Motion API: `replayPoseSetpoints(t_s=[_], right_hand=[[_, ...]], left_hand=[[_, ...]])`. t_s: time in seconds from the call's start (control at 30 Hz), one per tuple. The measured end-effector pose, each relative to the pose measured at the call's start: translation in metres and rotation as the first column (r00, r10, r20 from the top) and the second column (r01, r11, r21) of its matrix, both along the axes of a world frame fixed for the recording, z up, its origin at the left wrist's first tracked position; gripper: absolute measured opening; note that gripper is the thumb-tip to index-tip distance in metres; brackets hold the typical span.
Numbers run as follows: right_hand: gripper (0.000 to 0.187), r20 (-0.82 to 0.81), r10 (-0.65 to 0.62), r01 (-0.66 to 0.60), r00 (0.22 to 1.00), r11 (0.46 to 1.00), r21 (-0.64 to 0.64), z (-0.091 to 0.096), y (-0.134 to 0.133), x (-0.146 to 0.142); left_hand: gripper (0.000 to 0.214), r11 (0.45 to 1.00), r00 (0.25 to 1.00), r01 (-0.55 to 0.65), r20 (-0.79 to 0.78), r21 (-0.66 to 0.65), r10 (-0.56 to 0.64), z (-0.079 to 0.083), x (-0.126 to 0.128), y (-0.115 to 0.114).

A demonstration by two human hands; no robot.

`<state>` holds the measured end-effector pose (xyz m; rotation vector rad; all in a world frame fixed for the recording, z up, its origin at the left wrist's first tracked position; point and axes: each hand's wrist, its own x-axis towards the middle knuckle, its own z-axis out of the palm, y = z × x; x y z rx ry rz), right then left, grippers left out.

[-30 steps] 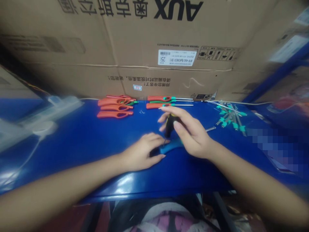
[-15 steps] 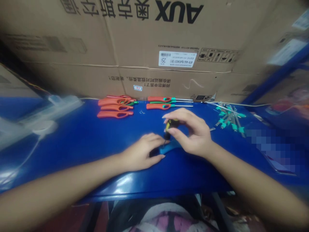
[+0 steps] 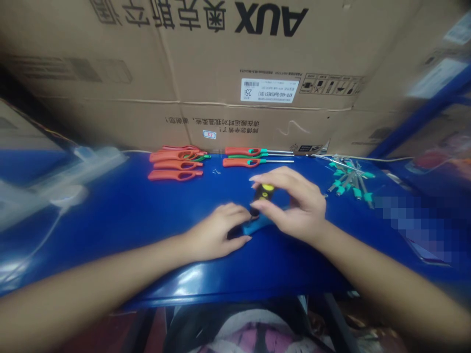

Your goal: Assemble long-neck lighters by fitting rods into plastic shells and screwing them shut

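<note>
Between my thumb and fingers, my left hand point(image 3: 217, 234) grips the end of a blue lighter handle point(image 3: 254, 226) lying on the blue table. My right hand point(image 3: 300, 208) pinches a short screwdriver point(image 3: 264, 194) with a black and yellow grip. Its tip points down at the left end of the blue handle; the exact contact spot is too blurred to tell. The right hand covers the far part of the blue handle.
Orange lighter handles point(image 3: 174, 175) lie at the back left, with several small screws point(image 3: 216, 171) beside them. Lighters with metal tubes point(image 3: 241, 162) lie at the back middle. Green-ended metal tubes point(image 3: 348, 181) are piled at right. A cardboard box point(image 3: 206, 83) stands behind.
The screwdriver's grip has turned and tilted in my right hand, showing its yellow end more. My right hand has shifted slightly; my left hand has stayed in place.
</note>
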<state>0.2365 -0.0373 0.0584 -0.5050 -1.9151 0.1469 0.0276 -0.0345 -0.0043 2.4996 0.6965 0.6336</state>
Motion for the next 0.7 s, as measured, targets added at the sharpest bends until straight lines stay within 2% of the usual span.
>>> replayPoseSetpoints(t_s=[0.1,0.17,0.27,0.33,0.4,0.47,0.53,0.6,0.63,0.7], right_hand=[[0.029,0.045,-0.074,0.068,0.996,0.991,0.118,0.0005,0.0017,0.0020],[0.030,0.097,-0.076,0.066,0.992,0.992,0.103,0.0003,0.0011,0.0026],[0.036,0.122,0.025,-0.013,0.992,0.995,-0.095,-0.0018,-0.0007,0.0020],[0.042,0.065,0.135,-0.116,0.989,0.962,-0.246,-0.0044,-0.0004,0.0011],[0.043,0.012,0.181,-0.170,0.983,0.940,-0.295,-0.0069,0.0017,0.0007],[0.039,0.017,0.140,-0.132,0.990,0.965,-0.228,-0.0081,0.0048,0.0010],[0.036,0.055,0.070,-0.064,0.996,0.993,-0.100,-0.0073,0.0069,0.0018],[0.037,0.099,0.024,-0.022,0.995,0.999,-0.025,-0.0051,0.0065,0.0024],[0.038,0.117,0.025,-0.020,0.993,0.999,-0.043,-0.0037,0.0055,0.0023],[0.040,0.124,0.102,-0.080,0.987,0.982,-0.172,-0.0013,0.0025,0.0013]], left_hand=[[0.036,1.000,1.000,-0.001,0.007,0.012,0.001,-0.0011,-0.0002,0.0001],[0.035,1.000,1.000,0.000,0.003,0.000,0.000,0.0001,-0.0001,0.0001],[0.038,1.000,1.000,0.004,-0.012,-0.030,-0.004,0.0034,0.0000,0.0002],[0.042,0.999,1.000,0.002,-0.027,-0.042,-0.003,0.0049,-0.0001,0.0001],[0.045,0.999,0.999,0.005,-0.036,-0.047,-0.007,0.0051,-0.0003,-0.0001],[0.044,0.999,0.999,0.012,-0.030,-0.043,-0.013,0.0041,-0.0003,-0.0002],[0.040,0.999,1.000,0.013,-0.015,-0.029,-0.013,0.0030,-0.0001,-0.0002],[0.037,1.000,1.000,0.007,-0.008,-0.021,-0.007,0.0027,0.0002,-0.0002],[0.038,1.000,1.000,0.004,-0.011,-0.022,-0.005,0.0029,0.0003,-0.0002],[0.041,1.000,1.000,0.001,-0.025,-0.030,-0.001,0.0036,0.0004,-0.0001]])
